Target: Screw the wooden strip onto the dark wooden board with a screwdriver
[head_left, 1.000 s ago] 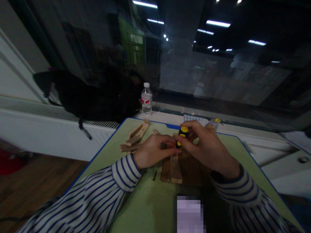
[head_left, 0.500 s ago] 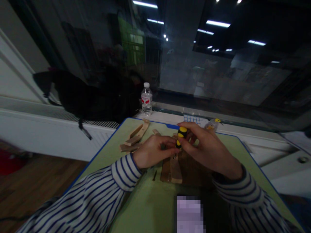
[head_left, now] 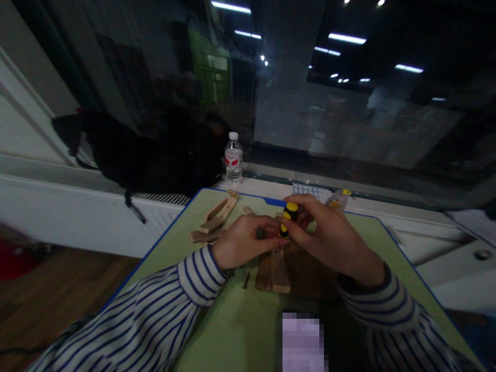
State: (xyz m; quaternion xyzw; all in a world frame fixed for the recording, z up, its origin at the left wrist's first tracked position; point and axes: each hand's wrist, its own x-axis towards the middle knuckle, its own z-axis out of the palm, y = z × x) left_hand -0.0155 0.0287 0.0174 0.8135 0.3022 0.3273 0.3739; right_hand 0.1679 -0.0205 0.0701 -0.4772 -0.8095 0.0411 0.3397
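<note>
A short yellow-and-black screwdriver [head_left: 290,211] stands nearly upright, gripped by its handle between the thumb and fingers of my right hand [head_left: 329,235]. My left hand [head_left: 248,240] is closed in a pinch at the lower end of the same screwdriver. Below them lies a pale wooden strip [head_left: 280,274], and the screwdriver's tip points down at it. Fingers hide most of the shaft and where it meets the wood. Under the strip is a brown wooden board [head_left: 310,274]. A dark screw [head_left: 246,280] rests on the table left of the board.
Several loose wooden pieces [head_left: 219,214] lie at the table's far left. A phone-like object with a blurred screen [head_left: 303,341] is at the near edge. On the sill stand a water bottle [head_left: 233,160] and a small clear bag [head_left: 338,200]; a black bag [head_left: 155,155] sits left.
Both hands stay in nearly the same place around the screwdriver. Its handle has barely shifted, and the wooden pieces lie where they were.
</note>
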